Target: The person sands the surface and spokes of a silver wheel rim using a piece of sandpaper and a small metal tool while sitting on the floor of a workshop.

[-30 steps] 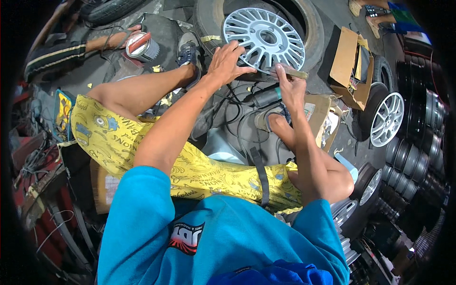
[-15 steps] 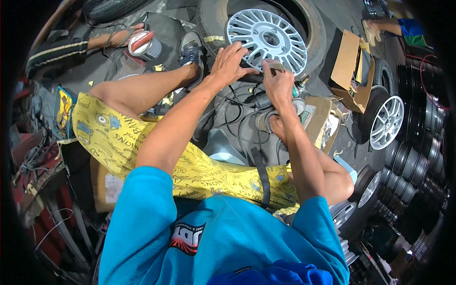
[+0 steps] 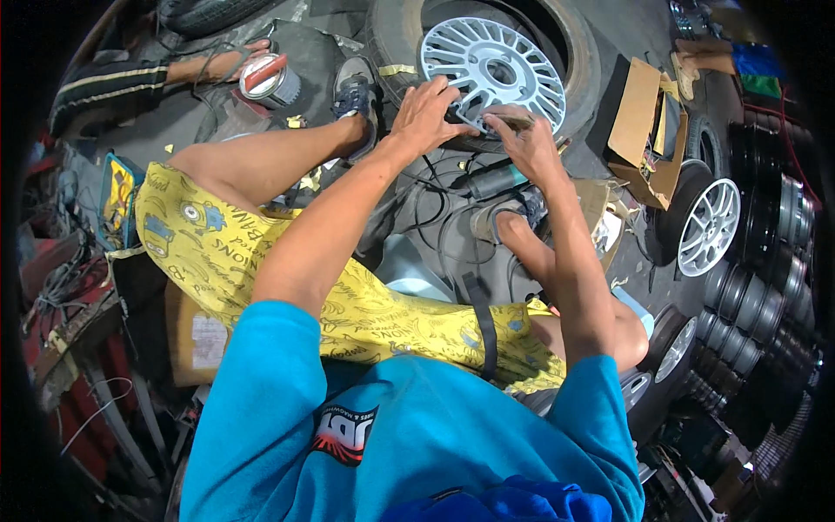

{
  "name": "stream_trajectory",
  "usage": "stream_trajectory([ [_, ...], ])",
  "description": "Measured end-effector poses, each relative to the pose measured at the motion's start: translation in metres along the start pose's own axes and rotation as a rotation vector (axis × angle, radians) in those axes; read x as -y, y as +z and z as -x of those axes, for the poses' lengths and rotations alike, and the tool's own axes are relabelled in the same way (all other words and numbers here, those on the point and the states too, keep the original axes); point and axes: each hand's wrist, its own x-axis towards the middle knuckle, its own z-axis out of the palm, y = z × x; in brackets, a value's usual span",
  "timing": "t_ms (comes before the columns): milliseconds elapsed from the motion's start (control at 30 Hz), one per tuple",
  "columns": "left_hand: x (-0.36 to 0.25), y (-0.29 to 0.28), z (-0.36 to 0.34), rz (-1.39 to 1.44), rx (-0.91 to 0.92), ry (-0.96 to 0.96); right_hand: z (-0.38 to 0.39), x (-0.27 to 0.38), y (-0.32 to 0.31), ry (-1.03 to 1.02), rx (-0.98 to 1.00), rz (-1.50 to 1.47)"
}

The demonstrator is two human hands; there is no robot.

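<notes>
A silver multi-spoke wheel rim point(image 3: 541, 84) lies across a bare tyre point(image 3: 580, 54) in front of me. My left hand point(image 3: 426, 119) holds the rim's near-left edge, with the fingers over it and the thumb stretched along the near side. In my right hand point(image 3: 532, 146) is a thin, flat grey-brown piece point(image 3: 513, 117), perhaps folded sandpaper, pinched at the rim's near edge. Its lower part is hidden by my fingers. A green and black power tool point(image 3: 496, 181) lies on the floor just below my right hand.
Black cables point(image 3: 441, 217) loop between my legs. At left, another person's hand point(image 3: 252, 50) is beside a paint can point(image 3: 280, 89). An open cardboard box point(image 3: 628, 130) stands right, near a white-spoked wheel point(image 3: 709, 228) and stacked dark rims point(image 3: 746, 304). Another person's foot point(image 3: 684, 74) shows far right.
My right hand has shifted slightly right and turned, with the flat piece still in it at the rim's edge. My left hand keeps its place on the rim.
</notes>
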Motion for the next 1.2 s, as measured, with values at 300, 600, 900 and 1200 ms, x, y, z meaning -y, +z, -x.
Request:
stream_trajectory([
  [300,0.000,-0.002,0.001,0.045,0.036,-0.014,-0.006,-0.014,-0.005,-0.155,0.095,0.030],
  [600,0.007,0.002,0.001,0.058,0.006,0.024,-0.008,0.002,0.017,-0.117,0.024,0.230],
  [900,0.001,0.000,0.001,0.059,0.043,-0.015,0.004,-0.033,0.035,0.422,-0.402,-0.553],
  [1200,0.001,-0.001,0.001,0.043,0.013,-0.005,0.018,-0.014,0.055,0.164,-0.498,0.124],
])
